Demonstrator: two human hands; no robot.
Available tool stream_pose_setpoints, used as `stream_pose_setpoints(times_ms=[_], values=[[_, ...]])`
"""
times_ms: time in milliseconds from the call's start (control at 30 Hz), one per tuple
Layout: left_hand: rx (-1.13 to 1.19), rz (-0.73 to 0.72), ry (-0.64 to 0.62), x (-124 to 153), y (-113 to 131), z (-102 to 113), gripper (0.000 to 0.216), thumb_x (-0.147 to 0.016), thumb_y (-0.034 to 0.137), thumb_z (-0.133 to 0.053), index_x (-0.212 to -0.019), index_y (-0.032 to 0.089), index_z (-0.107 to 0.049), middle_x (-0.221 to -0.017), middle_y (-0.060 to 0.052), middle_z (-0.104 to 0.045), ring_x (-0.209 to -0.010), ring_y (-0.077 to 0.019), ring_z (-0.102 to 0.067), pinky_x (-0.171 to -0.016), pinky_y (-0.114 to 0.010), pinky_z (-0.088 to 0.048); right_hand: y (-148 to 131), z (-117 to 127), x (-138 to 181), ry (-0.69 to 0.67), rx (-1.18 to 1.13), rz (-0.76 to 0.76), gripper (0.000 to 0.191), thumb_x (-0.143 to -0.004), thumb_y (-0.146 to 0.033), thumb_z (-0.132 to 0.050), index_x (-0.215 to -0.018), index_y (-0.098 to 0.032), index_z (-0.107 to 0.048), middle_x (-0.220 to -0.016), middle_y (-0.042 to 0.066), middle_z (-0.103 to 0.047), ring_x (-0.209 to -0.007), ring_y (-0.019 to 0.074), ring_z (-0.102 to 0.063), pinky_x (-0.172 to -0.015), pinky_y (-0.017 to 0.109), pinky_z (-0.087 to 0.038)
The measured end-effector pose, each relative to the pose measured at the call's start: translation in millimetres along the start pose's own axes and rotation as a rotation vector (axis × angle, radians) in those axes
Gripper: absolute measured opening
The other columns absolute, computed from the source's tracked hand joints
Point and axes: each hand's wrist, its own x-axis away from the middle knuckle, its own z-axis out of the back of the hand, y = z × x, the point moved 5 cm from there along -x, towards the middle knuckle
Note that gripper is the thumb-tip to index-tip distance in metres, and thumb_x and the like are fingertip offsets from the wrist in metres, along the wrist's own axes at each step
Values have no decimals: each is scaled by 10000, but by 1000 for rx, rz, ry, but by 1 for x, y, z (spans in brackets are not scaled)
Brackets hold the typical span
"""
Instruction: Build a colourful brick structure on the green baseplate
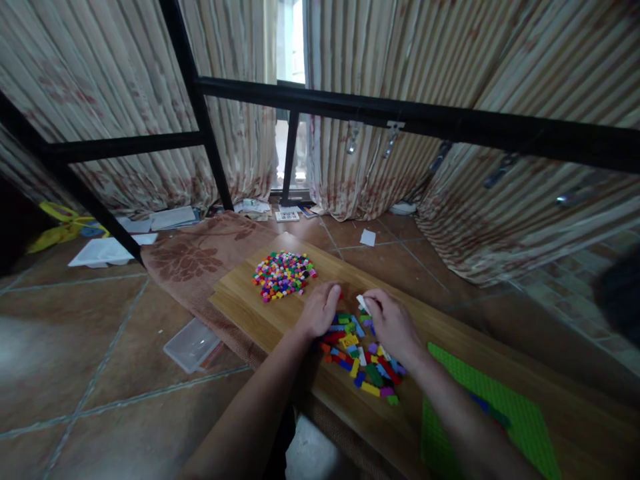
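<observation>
My right hand (393, 327) pinches a small white toy brick (363, 304) between thumb and fingers, just over the table. To its left, my left hand (320, 311) is closed, and a bit of a red brick (341, 294) peeks out at its fingertips; most of that brick is hidden. Below and between both hands lies a loose spread of larger toy bricks (371, 373) in many colours, among them a yellow brick (349, 341). A heap of much smaller coloured bricks (283, 274) sits beyond my left hand.
The bricks lie on a wooden table (245, 313). Under my right forearm is a green studded baseplate (520, 407) with dark blue and green pieces. A clear plastic box (193, 345) stands on the tiled floor. A black metal frame (375, 107) with hanging clips crosses before the curtains.
</observation>
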Motion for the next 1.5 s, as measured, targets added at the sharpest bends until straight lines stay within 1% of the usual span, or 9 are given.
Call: stream_pose_setpoints(times_ms=[300, 400, 533, 667, 767, 933, 1067, 1200, 1500], values=[[31, 54, -11, 3, 18, -20, 477, -987, 437, -243, -1134, 185, -622, -1098, -101, -696, -1114, -222, -613, -1004, -366, -439, 61, 52, 101, 271, -811, -527, 326, -813, -534, -604, -900, -220, -602, -817, 24, -663, -641, 148, -596, -560, 257, -458], [41, 91, 32, 1, 20, -25, 514, -990, 457, -220, -1066, 167, -638, -1035, -114, -710, -1048, -227, -645, -953, -359, -463, 69, 64, 129, 365, -876, -633, 320, -778, -515, -663, -851, -210, -603, -747, 10, -634, -548, 110, -532, -460, 210, -395], [83, 68, 199, -4, 26, -20, 516, -988, 463, -246, -1016, 143, -649, -1031, -131, -708, -1029, -224, -652, -946, -342, -470, 77, 74, 150, 412, -877, -665, 316, -787, -505, -659, -806, -193, -614, -657, -24, -557, -456, 54, -371, -395, 176, -290], [132, -57, 321, 3, 56, -22, 414, -974, 424, -346, -1100, 149, -629, -1092, -111, -690, -1054, -208, -635, -941, -325, -480, 90, 79, 165, 475, -857, -678, 319, -795, -487, -649, -945, -206, -640, -714, -14, -597, -469, 58, -386, -413, 180, -333], [152, -120, 228, 22, 88, -44, 314, -946, 379, -445, -1074, 170, -641, -1048, -82, -700, -1009, -197, -642, -922, -313, -492, 102, 86, 174, 470, -820, -667, 363, -788, -489, -654, -1010, -202, -646, -755, 9, -640, -514, 86, -479, -465, 213, -428], [208, -252, -167, 64, 131, -104, 208, -906, 274, -517, -1043, 192, -651, -1005, -62, -705, -947, -182, -650, -869, -302, -507, 124, 111, 188, 464, -705, -625, 446, -734, -487, -713, -1072, -202, -654, -885, 54, -703, -707, 157, -644, -684, 320, -553], [262, -167, -301, 75, 134, -134, 193, -899, 254, -512, -1005, 179, -655, -918, -40, -712, -846, -157, -662, -779, -266, -518, 139, 123, 202, 471, -578, -636, 415, -732, -500, -704, -1006, -189, -686, -928, 70, -727, -791, 199, -679, -759, 363, -552], [265, -57, -369, 73, 131, -147, 193, -886, 255, -518, -973, 176, -671, -863, -27, -711, -808, -154, -661, -741, -255, -514, 139, 125, 212, 411, -415, -596, 306, -779, -447, -670, -955, -203, -727, -961, 63, -739, -914, 231, -670, -857, 382, -512], [230, -10, -465, 75, 124, -162, 202, -863, 265, -530, -930, 171, -696, -789, -11, -712, -685, -144, -640, -631, -236, -489, 123, 120, 208, 188, -174, -486, 171, -859, -337, -572, -851, -233, -707, -823, 14, -719, -780, 182, -656, -706, 278, -476]])
